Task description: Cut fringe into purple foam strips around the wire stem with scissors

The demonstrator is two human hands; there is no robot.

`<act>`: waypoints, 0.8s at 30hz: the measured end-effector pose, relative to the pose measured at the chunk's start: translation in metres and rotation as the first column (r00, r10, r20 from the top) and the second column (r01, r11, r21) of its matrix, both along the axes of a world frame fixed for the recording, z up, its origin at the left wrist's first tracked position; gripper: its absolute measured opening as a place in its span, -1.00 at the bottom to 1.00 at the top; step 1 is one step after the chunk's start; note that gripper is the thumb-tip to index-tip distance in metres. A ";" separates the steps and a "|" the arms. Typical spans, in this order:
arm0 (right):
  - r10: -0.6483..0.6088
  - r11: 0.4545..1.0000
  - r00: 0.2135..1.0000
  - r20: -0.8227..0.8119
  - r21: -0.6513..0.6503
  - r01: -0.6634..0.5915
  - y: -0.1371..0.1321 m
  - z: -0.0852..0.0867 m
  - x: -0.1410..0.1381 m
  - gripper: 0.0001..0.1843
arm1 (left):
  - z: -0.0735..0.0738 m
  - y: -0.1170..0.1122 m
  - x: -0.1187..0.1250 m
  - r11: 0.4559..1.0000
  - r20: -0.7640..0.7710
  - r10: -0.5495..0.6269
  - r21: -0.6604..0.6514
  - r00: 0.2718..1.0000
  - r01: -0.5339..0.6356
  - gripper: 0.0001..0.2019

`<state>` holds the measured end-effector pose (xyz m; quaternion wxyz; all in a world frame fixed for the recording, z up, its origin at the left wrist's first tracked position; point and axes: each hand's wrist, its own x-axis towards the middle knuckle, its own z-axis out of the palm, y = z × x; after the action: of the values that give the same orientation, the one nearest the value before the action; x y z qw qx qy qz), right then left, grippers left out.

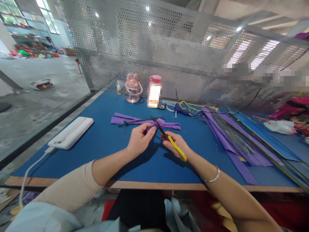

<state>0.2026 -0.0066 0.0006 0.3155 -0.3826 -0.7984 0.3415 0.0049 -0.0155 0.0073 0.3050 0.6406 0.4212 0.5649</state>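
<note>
My left hand point(140, 138) pinches a small folded piece of purple crepe paper point(158, 123) above the middle of the table. In my right hand point(175, 144) is a pair of scissors point(175, 146) with yellow handles and dark blades. The blades point up and away from me and reach to the purple piece; whether they are closed on it I cannot tell. Just behind my hands lie fringed purple strips point(117, 120) on the blue tabletop, with thin dark green stems point(132, 121) across them.
At the back stand a pink bottle point(132, 90), a pink-capped bottle point(155, 79) and a small glue bottle point(119, 89). A blue glue gun point(182, 110) lies right of them. Purple sheets point(219, 135) and long stems point(256, 148) cover the right side. A white power bank point(71, 132) with a cable lies left.
</note>
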 end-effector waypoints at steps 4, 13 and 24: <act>-0.069 0.998 0.997 0.044 0.010 0.069 0.001 0.000 -0.001 -0.71 | -0.001 0.000 0.000 1.000 0.008 -0.005 -0.014 1.000 0.005 -0.74; -0.068 0.997 0.997 0.025 -0.038 0.069 0.001 0.001 -0.001 -0.69 | 0.001 -0.001 0.002 0.987 0.144 -0.115 -0.095 0.983 0.129 -0.72; 0.180 0.980 0.979 -0.099 -0.070 -0.187 0.006 -0.007 0.007 -0.19 | -0.003 -0.001 0.002 0.996 0.146 -0.067 -0.045 0.987 0.074 -0.75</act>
<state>0.2100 -0.0003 -0.0061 0.3038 -0.3032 -0.8008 0.4177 0.0066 -0.0161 0.0039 0.3704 0.6047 0.3891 0.5880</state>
